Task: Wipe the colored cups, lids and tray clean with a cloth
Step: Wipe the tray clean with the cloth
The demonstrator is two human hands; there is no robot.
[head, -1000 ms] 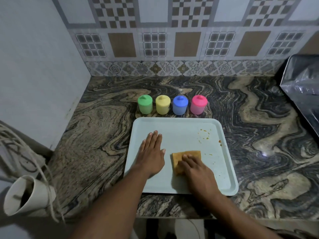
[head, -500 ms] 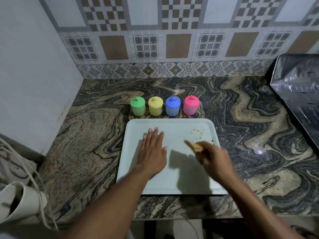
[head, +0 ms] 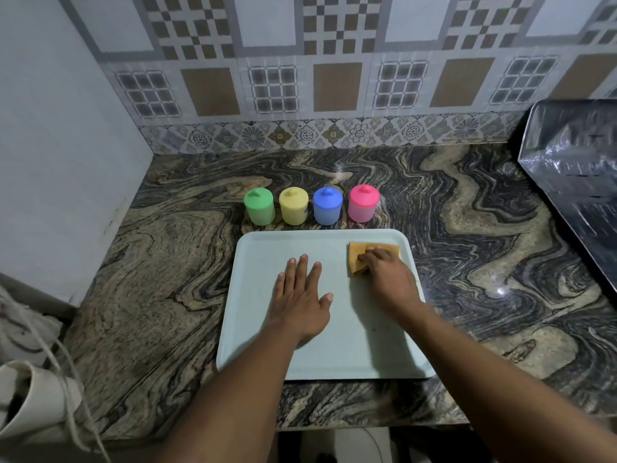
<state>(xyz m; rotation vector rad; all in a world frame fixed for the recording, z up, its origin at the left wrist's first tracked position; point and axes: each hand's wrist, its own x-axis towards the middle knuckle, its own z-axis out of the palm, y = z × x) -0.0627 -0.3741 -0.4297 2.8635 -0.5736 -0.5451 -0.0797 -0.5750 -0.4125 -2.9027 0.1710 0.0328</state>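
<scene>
A pale blue tray (head: 260, 345) lies on the marbled counter. My left hand (head: 302, 295) rests flat on its middle, fingers spread, holding nothing. My right hand (head: 389, 279) presses an orange cloth (head: 357, 257) onto the tray's far right corner, fingers on top of it. Behind the tray stand the lidded cups in a row: green cup (head: 259, 206), yellow cup (head: 293, 206), blue cup (head: 328, 206) and pink cup (head: 363, 203). The crumbs seen earlier are under the cloth or gone; I cannot tell which.
A dark shiny appliance (head: 574, 175) fills the right back of the counter. A tiled wall closes the back, a plain wall the left. A white cup with cord (head: 36, 396) hangs below the counter's left edge.
My right hand lifted the cloth from the tray's middle, carried it forward and right, and set it down on the stained far right corner. The left hand stayed flat.
</scene>
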